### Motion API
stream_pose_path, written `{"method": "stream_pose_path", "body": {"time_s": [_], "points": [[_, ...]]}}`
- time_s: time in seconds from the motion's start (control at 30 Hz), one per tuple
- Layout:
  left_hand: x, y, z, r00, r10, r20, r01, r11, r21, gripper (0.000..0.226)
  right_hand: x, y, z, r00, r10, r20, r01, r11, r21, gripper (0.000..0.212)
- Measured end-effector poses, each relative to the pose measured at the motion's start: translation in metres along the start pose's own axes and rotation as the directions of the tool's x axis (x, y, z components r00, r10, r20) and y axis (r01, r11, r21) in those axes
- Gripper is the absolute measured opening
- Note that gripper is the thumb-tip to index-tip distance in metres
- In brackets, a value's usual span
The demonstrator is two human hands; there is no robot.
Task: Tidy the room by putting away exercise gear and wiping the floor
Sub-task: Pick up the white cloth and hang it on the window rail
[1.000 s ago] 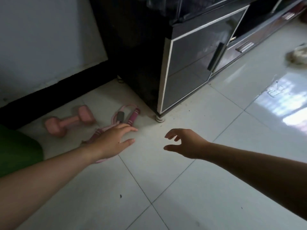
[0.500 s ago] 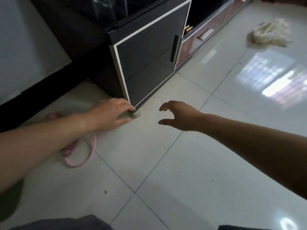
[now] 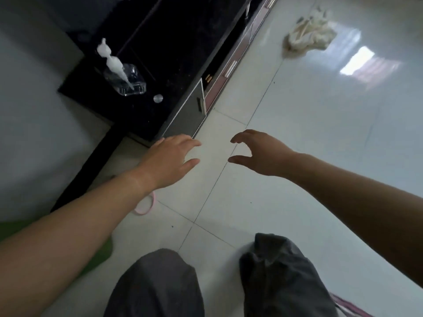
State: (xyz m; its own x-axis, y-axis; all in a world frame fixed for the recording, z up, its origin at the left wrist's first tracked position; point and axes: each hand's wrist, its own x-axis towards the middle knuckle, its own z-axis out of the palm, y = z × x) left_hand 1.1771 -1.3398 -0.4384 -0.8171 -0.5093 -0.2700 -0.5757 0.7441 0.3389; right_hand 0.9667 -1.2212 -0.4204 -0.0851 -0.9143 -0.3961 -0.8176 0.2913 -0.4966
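Note:
My left hand [image 3: 170, 160] hovers open above the white tiled floor, just in front of the black cabinet's corner, holding nothing. My right hand [image 3: 258, 154] is beside it to the right, fingers curled apart and empty. A loop of the pink skipping rope [image 3: 146, 208] peeks out on the floor under my left forearm; the rest of it and the pink dumbbell are hidden. A crumpled cream cloth [image 3: 306, 36] lies on the floor far off at the upper right. A green mat [image 3: 100, 252] shows at the lower left, mostly behind my arm.
The low black cabinet [image 3: 178, 65] runs along the left wall, with a glass holder and white ornament [image 3: 123, 76] on top. My knees in dark trousers [image 3: 274, 277] fill the bottom. Glossy floor tiles [image 3: 320, 145] stretch to the right.
The view has risen and tilted, now looking down on the cabinet top and my knees. Both hands stayed open and came up from the floor; the dumbbell dropped out of sight.

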Motion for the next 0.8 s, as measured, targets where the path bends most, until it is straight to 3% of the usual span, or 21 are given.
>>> {"method": "stream_pose_path", "body": {"time_s": [0.23, 0.4, 0.53, 0.67, 0.8], "points": [[-0.045, 0.144, -0.177, 0.999, 0.046, -0.009, -0.046, 0.999, -0.028, 0.048, -0.147, -0.063, -0.156, 0.985, 0.155, -0.075, -0.133, 0.961, 0.241, 0.052], [-0.039, 0.227, -0.249, 0.992, 0.126, -0.023, -0.126, 0.992, -0.001, 0.050, -0.220, -0.062, -0.229, 0.956, 0.226, -0.186, -0.161, 0.936, 0.312, 0.050], [-0.025, 0.289, -0.272, 0.990, 0.134, -0.047, -0.136, 0.989, -0.048, 0.049, -0.268, -0.033, -0.263, 0.918, 0.344, -0.199, -0.231, 0.869, 0.437, 0.049], [-0.013, 0.351, -0.267, 0.987, 0.127, -0.103, -0.143, 0.975, -0.170, 0.043, -0.310, 0.004, -0.278, 0.891, 0.402, -0.210, -0.275, 0.847, 0.456, 0.048], [0.002, 0.394, -0.249, 0.992, 0.127, -0.018, -0.127, 0.956, -0.263, 0.043, -0.339, 0.032, -0.286, 0.860, 0.466, -0.207, -0.308, 0.798, 0.518, 0.046]]}}
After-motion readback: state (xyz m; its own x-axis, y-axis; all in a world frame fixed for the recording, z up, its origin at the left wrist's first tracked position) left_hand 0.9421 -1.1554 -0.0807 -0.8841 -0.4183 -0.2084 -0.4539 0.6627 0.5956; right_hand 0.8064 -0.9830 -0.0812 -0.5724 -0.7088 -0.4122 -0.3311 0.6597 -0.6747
